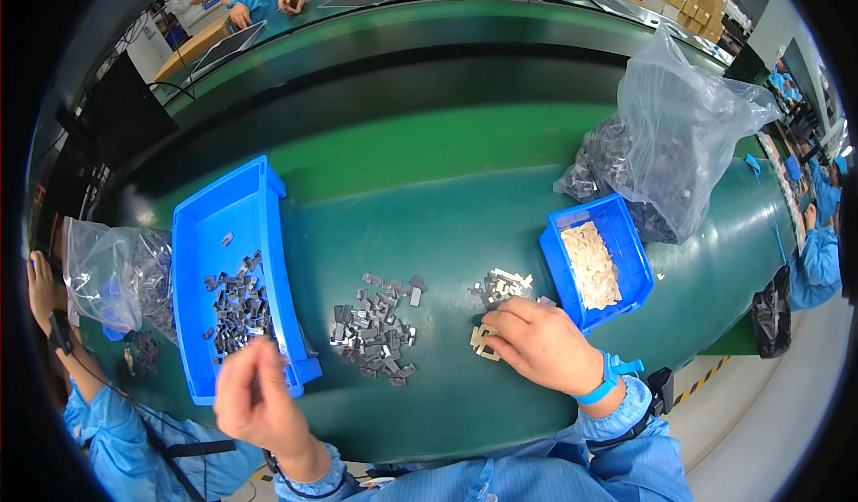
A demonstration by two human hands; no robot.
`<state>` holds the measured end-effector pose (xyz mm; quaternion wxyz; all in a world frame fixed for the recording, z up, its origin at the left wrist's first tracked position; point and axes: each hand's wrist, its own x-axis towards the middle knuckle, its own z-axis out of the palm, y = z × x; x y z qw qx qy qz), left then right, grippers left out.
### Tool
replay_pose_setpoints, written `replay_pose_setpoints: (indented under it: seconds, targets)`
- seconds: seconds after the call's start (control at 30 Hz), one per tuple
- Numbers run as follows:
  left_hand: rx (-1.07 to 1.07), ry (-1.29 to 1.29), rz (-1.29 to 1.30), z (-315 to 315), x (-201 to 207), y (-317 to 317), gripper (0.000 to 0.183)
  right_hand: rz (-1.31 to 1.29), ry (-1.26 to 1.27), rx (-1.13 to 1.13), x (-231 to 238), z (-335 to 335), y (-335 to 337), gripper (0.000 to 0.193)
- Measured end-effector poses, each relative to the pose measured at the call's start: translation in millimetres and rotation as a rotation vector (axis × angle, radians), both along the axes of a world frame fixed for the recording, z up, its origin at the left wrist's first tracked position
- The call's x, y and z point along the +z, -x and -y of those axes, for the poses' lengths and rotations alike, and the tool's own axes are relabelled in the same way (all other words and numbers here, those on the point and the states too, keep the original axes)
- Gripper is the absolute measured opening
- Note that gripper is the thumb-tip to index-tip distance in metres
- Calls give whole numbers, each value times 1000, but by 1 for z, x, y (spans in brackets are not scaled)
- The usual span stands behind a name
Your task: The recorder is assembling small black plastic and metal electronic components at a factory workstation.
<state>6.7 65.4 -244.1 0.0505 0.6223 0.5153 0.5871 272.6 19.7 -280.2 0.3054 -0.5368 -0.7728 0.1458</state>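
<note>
My left hand [262, 405] is raised over the near right corner of a long blue tray [281, 279], thumb and fingers closed in a pinch. What it holds, if anything, cannot be made out. Small dark grey plastic pieces [239, 310] lie in that tray. To its right, a loose heap of similar grey pieces [374, 328] is spread on the green table. My right hand [550, 348] bends down with its fingertips closed on small cream-coloured pieces [483, 343] on the tabletop. Just beyond it sits a small mixed pile of cream and grey pieces [502, 286].
A small blue bin [642, 274] of flat cream pieces stands beyond my right hand. Behind it leans a big clear plastic bag [666, 136] of dark pieces. Another clear bag [107, 270] lies left of the tray, near a co-worker's arm [80, 359]. Other people work across the table.
</note>
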Motion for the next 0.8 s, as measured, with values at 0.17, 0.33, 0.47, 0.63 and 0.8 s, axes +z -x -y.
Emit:
replay_pose_setpoints:
  seconds: [0.17,0.33,0.47,0.63,0.8]
  targets:
    - [253,177,-272,-16,11,26,32,104,87,-15,-8,3,6,25]
    - [31,83,-426,-10,7,1,45,141,136,-29,-12,-1,8,22]
    - [-644,181,-455,7,7,-48,39,129,149,0,-12,-3,8,18]
    - [-763,358,-383,2,-26,-69,39,112,119,5,-14,-4,10,19]
    - [-794,392,-510,3,-44,-79,41,116,134,1,-10,-2,11,20]
